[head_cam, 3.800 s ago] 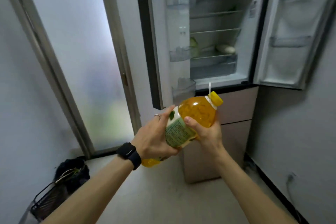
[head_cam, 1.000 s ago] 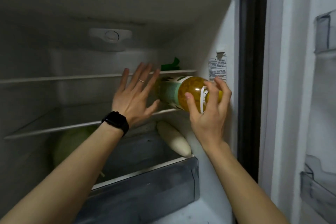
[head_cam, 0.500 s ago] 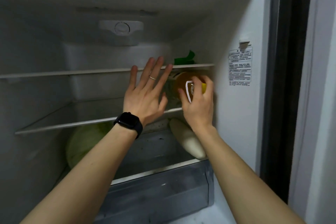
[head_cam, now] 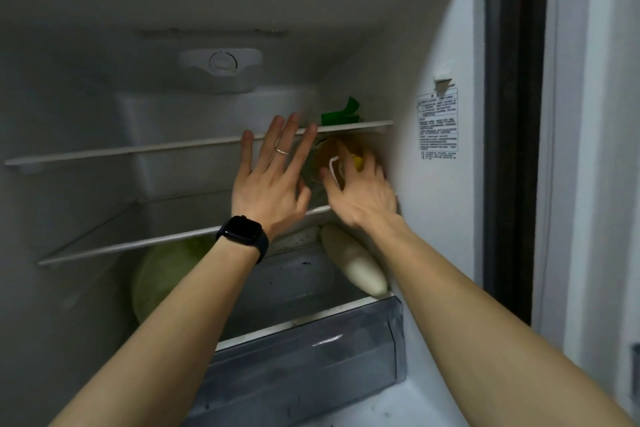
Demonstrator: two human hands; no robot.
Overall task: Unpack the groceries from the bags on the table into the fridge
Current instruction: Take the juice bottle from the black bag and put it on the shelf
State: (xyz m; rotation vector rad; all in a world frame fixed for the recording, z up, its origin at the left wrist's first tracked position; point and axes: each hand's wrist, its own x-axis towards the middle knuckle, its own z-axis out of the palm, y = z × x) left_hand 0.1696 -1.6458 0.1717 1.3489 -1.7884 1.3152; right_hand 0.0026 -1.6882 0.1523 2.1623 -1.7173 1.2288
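Subject: juice bottle (head_cam: 327, 157), placed inside the fridge (head_cam: 436, 236).

Position: the bottle lies on its side on the middle shelf (head_cam: 138, 243), at the right end. It is directly under the upper shelf (head_cam: 138, 149) and close against the right inner wall. Its yellow cap (head_cam: 357, 161) points out toward the open front. Orange liquid and a white carrying loop show at the neck. The body runs back into the shadow and is largely hidden.

Right hand (head_cam: 363, 196): at the cap end of the bottle. The thumb and forefinger lie stretched along either side of the neck, touching it. The fingers are nearly straight and not wrapped round anything. Hand noted as open, in contact only.

Left hand (head_cam: 273, 180): raised flat just left of the bottle, palm toward it, fingers straight and spread, tips crossing the upper shelf edge. It holds nothing. Whether the palm touches the bottle cannot be told. A ring (head_cam: 281, 151) is on one finger and a black watch (head_cam: 244, 236) on the wrist.

Other contents: a green packet (head_cam: 341, 113) on the upper shelf, above the bottle. A white radish (head_cam: 353, 263) lies below the middle shelf at the right. A pale green cabbage (head_cam: 162, 274) sits at the left on the same level. A clear drawer (head_cam: 311, 357) is at the bottom. A printed sticker (head_cam: 437, 125) is on the right wall.
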